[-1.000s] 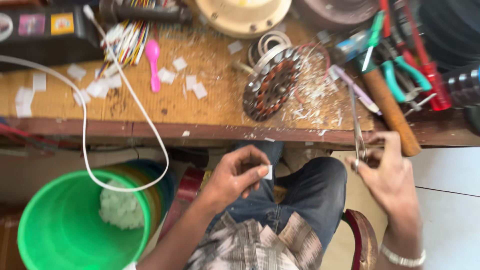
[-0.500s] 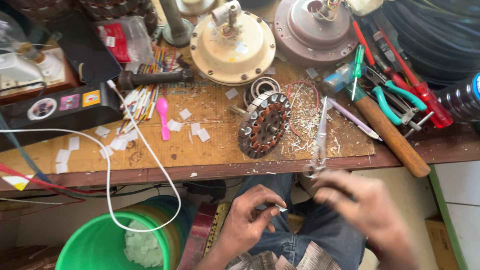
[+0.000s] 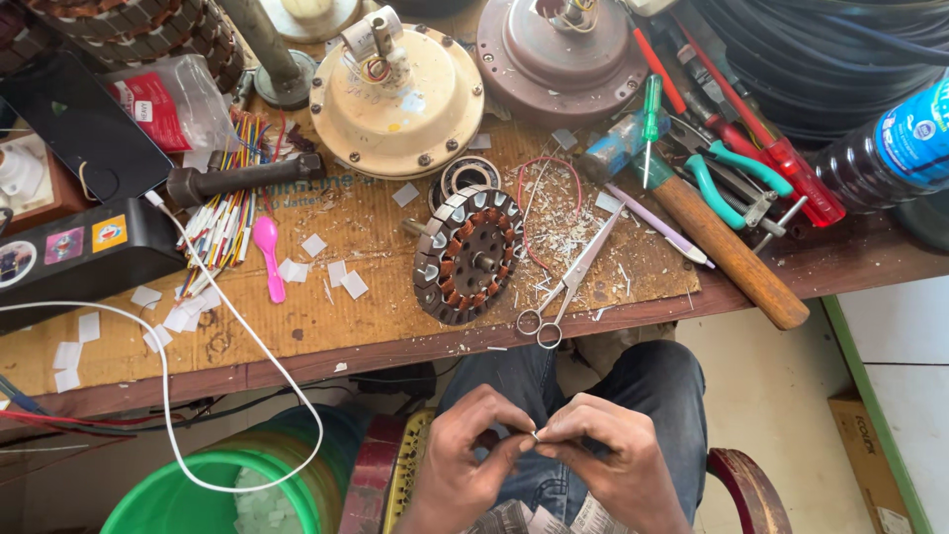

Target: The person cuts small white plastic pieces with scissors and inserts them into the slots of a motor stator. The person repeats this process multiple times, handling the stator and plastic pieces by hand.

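Paper slip (image 3: 535, 435) between both hands' fingers (image 3: 514, 442)

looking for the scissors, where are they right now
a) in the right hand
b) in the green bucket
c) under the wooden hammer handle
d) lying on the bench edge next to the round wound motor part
d: the scissors lie flat on the bench, handles near its front edge, just right of the round motor part, while the left hand and the right hand pinch something tiny over the lap.
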